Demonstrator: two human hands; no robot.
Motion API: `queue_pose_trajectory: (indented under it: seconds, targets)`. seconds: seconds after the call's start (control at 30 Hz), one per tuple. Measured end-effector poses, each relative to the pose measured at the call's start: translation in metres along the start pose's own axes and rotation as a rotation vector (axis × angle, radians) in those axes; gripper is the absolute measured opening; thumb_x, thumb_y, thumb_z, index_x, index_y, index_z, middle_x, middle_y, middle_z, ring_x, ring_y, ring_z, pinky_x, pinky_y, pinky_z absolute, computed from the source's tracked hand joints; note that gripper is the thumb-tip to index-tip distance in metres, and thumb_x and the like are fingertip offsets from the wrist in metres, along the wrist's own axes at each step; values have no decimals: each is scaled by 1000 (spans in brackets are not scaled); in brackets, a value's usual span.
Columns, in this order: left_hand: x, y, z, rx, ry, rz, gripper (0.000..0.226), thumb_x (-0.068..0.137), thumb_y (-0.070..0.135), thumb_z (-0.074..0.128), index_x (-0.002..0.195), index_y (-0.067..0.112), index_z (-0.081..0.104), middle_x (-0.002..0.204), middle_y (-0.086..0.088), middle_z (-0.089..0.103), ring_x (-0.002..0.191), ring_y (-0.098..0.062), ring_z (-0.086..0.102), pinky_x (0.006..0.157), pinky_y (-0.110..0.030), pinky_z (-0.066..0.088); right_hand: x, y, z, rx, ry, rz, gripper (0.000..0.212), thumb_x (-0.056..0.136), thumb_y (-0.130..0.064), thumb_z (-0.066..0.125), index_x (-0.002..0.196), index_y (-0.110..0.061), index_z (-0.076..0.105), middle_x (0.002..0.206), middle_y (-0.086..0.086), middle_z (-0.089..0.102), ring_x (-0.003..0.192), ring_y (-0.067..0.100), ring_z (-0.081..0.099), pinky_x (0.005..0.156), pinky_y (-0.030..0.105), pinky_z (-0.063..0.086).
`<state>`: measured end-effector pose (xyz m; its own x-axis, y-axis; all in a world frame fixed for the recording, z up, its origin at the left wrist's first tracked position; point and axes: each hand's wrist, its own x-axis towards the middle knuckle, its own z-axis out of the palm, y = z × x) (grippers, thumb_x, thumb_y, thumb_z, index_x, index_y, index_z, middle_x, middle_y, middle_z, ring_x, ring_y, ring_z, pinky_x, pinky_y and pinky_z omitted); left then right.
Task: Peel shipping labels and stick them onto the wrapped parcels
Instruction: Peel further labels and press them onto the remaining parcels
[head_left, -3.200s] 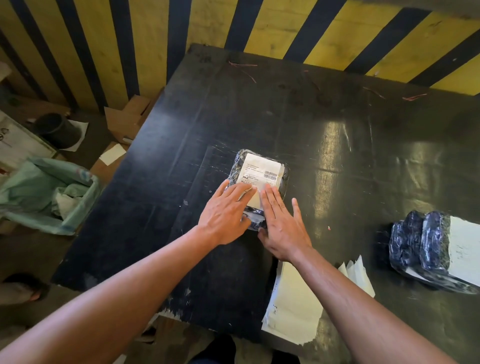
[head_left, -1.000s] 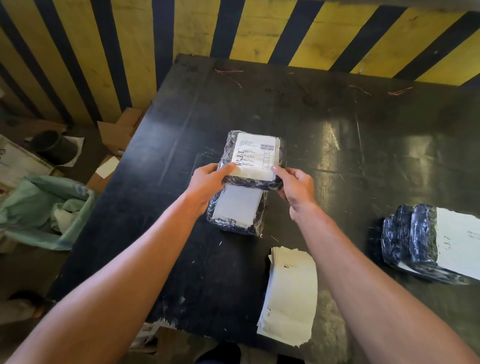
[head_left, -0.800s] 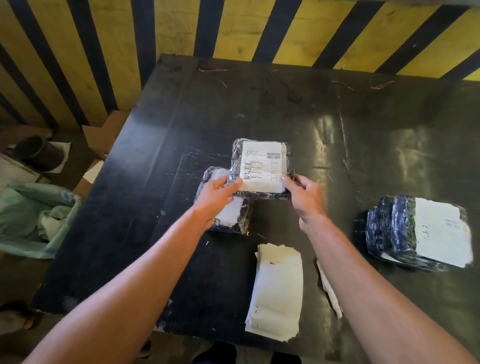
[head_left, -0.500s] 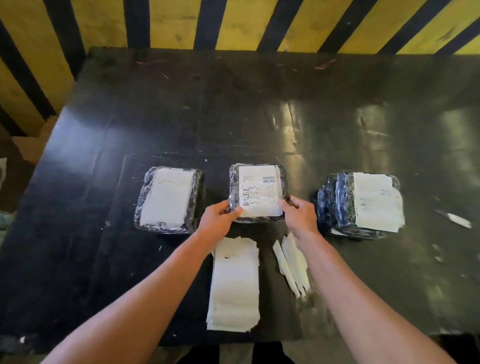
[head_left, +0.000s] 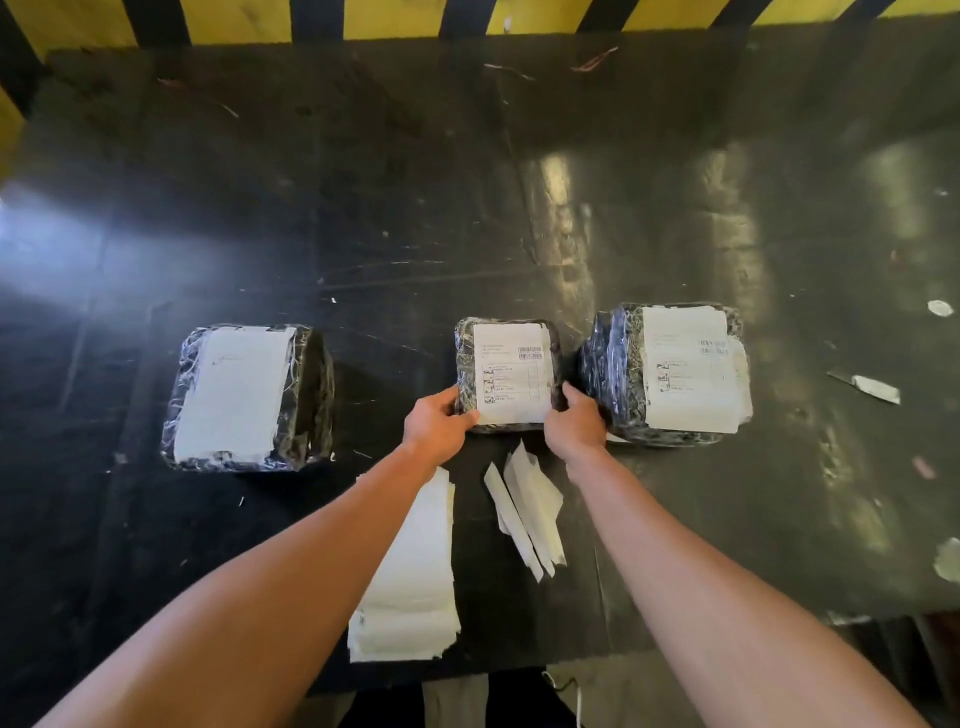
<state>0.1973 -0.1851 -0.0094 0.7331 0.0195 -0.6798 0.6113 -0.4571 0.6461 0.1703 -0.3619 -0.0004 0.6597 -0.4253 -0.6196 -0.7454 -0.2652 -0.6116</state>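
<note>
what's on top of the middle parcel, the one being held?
A white printed shipping label with a barcode covers the top of the black plastic-wrapped middle parcel. Left hand and right hand grip its near corners. Contents hidden by wrap.

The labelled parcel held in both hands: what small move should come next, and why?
Probably carry the held parcel right onto the labelled pile: its label is already on, the left hand and right hand grip its near corners, and that pile lies beside it.

Both forearms are bare, with no sleeves, watch, rings or gloves showing on the left hand or right hand. Dark trousers show at six o'clock.
</note>
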Motion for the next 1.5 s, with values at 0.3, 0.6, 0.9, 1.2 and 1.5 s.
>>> queue_pose_trajectory:
  seconds: [0.3, 0.6, 0.9, 1.2, 1.5]
  targets:
    - [-29, -11, -35, 131, 115, 151, 54, 100, 29, 69, 151, 27, 52, 149, -4, 58, 131, -22, 61, 106, -41, 53, -35, 20, -6, -336, -57, -324, 72, 103, -21, 61, 165, -21, 26, 174, -2, 22, 160, 21, 22, 126, 38, 23]
    - [-116, -118, -98, 66, 301, 64, 33, 98, 35, 72, 127, 22, 66, 116, 3, 71, 99, -7, 67, 95, -40, 60, -115, 60, 48, -261, -163, -358, 22, 95, -30, 74, 113, -21, 67, 97, -6, 69, 88, 12, 65, 75, 21, 49]
    - [-129, -162, -82, 34, 205, -98, 28, 93, 36, 78, 115, 23, 68, 105, 5, 74, 93, -10, 71, 83, -36, 63, -136, 71, 99, -149, -150, -32, 43, 82, -48, 86, 100, -14, 66, 97, -2, 68, 90, 17, 64, 75, 28, 46]
    - [-131, -165, -79, 3, 175, -140, 34, 91, 29, 81, 120, 23, 64, 115, 2, 72, 103, -18, 70, 92, -43, 63, -137, 79, 97, -8, -174, 76, 37, 84, -25, 87, 67, -9, 59, 77, 8, 59, 73, 22, 56, 64, 28, 44]
    - [-136, -163, -86, 24, 237, -101, 45, 89, 38, 81, 127, 25, 62, 116, 4, 69, 100, -14, 69, 92, -36, 61, -135, 84, 67, 169, -256, 88, 9, 96, -19, 73, 95, -11, 75, 112, 7, 74, 111, 32, 67, 104, 49, 55]
